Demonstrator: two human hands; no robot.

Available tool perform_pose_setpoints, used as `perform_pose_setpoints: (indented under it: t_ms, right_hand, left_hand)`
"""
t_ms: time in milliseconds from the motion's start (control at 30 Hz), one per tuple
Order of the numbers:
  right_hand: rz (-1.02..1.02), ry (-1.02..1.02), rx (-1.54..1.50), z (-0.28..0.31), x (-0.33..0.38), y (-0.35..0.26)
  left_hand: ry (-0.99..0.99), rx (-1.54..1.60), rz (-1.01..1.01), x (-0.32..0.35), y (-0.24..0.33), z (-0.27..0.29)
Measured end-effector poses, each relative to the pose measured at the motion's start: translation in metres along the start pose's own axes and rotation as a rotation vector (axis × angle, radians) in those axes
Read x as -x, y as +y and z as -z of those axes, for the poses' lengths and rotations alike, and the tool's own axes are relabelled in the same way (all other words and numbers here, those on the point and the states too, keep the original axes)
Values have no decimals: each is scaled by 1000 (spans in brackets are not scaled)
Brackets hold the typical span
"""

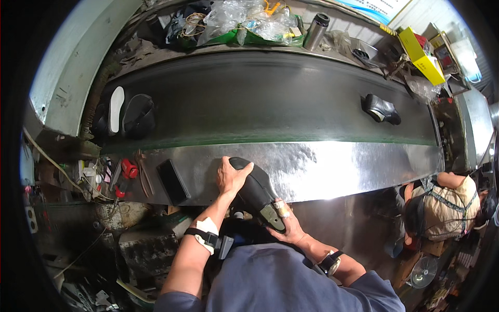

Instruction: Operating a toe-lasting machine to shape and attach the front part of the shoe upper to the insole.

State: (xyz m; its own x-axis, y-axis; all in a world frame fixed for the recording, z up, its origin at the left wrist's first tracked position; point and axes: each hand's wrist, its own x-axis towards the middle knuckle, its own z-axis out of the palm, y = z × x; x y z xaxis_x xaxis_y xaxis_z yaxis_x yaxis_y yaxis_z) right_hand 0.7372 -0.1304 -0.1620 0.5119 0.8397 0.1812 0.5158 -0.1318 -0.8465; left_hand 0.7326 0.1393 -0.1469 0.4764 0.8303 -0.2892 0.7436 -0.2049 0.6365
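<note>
Black shoe (255,188) is held across the near edge of the bench (202,161), long axis slanting upper left to lower right. Fingers of the left hand (232,178) grasp its upper end, the right hand's (287,227) its lower; neither is nearer.

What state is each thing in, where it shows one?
Held black shoe: slanted, toe end farther away
Left grip: closed around its toe end
Right grip: around its heel end
Smartphone: flat, screen dark
Steel flask: upright, lidded
White insole: lying flat
Clear plastic bags: crumpled
Dark conveyor belt: motion can't be told
</note>
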Motion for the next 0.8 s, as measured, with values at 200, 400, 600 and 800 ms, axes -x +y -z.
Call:
perform_pose_setpoints:
  t_ms: [200, 400, 600, 800]
  right_hand:
    - [107, -96, -10, 4, -9, 6]
    - [-760, -292, -884, 15, -84, -28]
    - [-785, -523, -829, -42, -132, -118]
    - [-489, -598, -981, -132, -115, -224]
  left_hand:
    - [-15, 387, 62, -9, -20, 9]
    - [81, 520, 45, 25, -24, 76]
    - [309, 506, 156, 88, -85, 170]
    - [678, 423, 342, 188, -137, 284]
